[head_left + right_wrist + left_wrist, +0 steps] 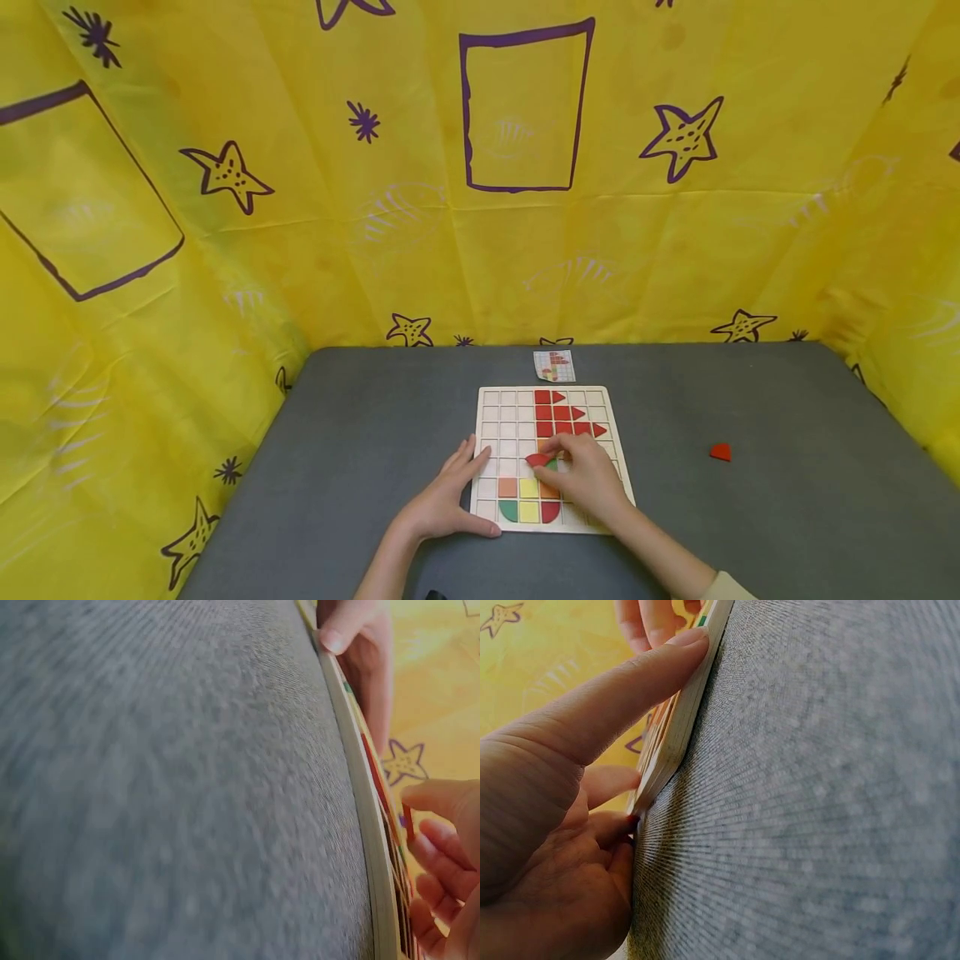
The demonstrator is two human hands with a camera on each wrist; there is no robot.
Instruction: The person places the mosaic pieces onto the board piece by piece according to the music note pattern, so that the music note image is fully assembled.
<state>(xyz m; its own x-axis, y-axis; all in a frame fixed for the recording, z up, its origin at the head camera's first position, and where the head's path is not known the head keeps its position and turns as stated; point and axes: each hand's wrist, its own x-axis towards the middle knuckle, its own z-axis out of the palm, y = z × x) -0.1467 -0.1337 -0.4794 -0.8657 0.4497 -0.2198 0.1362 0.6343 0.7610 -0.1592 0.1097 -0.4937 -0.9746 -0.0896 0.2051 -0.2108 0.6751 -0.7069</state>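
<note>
A pale wooden grid board [488,429] lies on the table, partly filled with flat coloured pieces. My left hand [447,497] rests at its near left corner, fingers stretched along the left side. In the left wrist view the thumb [641,682] lies straight against the board's front edge. Over the lower middle of the grid, my right hand [587,475] pinches a red rounded piece [537,459] between thumb and fingertips. That piece appears edge-on, raised off the board, in the right wrist view. A green piece [552,464] shows partly beneath the right fingers.
Red rows with pointed ends [562,413] fill the board's upper right. Yellow squares [528,510] sit low, between green and red rounded corners. A small pattern card [555,367] lies behind the board; a loose red piece [721,452] lies to its right. Yellow cloth surrounds the table.
</note>
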